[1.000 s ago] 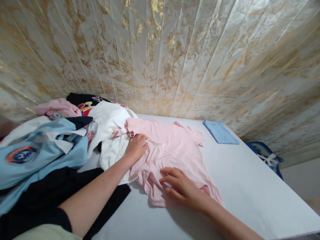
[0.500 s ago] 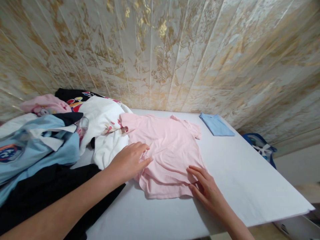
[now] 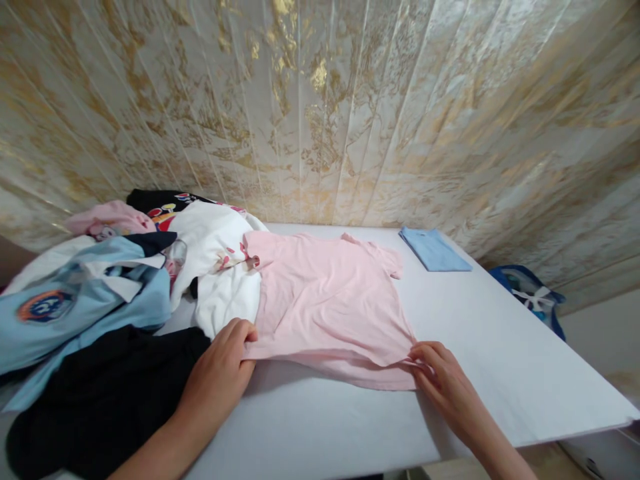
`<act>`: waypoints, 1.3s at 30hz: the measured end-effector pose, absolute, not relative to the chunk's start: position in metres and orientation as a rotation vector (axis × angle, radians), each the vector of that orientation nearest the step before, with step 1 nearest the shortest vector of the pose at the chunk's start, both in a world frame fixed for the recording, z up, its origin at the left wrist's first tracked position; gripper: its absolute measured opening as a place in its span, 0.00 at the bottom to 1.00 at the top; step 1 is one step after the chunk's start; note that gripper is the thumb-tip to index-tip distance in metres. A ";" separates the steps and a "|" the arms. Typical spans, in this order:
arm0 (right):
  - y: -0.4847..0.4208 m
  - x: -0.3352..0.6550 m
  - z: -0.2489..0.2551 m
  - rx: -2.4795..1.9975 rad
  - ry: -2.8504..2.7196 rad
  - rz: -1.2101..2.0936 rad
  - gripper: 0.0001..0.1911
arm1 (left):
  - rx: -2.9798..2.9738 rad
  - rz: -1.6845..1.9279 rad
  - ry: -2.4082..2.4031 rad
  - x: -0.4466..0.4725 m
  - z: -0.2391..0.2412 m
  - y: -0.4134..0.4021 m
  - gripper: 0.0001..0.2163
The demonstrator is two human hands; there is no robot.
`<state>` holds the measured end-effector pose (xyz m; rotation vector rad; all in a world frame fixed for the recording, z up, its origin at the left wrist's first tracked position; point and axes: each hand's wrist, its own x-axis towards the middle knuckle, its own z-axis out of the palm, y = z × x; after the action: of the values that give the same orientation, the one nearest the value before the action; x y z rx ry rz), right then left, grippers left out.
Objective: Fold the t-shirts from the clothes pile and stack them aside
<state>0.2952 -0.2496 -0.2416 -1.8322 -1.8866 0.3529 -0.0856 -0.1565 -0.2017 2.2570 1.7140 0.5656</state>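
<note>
Black cloth lies at the far left of the white worktop, under a heap we see there: a light blue garment with a round badge, a pink piece behind it, a dark printed piece at the back, and a white garment spilling toward the middle. Our left hand comes next — its grip is pinched on the near left corner of the pink T-shirt, thumb and fingers pressed together over the hem, the hand just beside the black cloth. The T-shirt lies spread flat in the middle of the worktop, its collar end touching the white garment, one short sleeve pointing toward the back wall, its near hem drawn out in a line between our two hands. Our right hand sits at the near right corner of that hem — its grip closed on the edge of the fabric, fingers curled over it. Farther right and back, well apart from the T-shirt, a folded light blue cloth rests near the marbled gold-and-cream wall. Beyond the right edge of the worktop, lower down, a blue bag shows.
</note>
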 end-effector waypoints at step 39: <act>-0.224 0.340 -0.200 -2.112 -1.676 0.512 0.17 | 2.290 0.147 1.290 -0.114 -0.186 -0.169 0.09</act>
<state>0.3398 -0.2245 -0.1997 -2.1124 -1.6760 0.5121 -0.1145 -0.1685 -0.1860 2.2897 1.2899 0.1468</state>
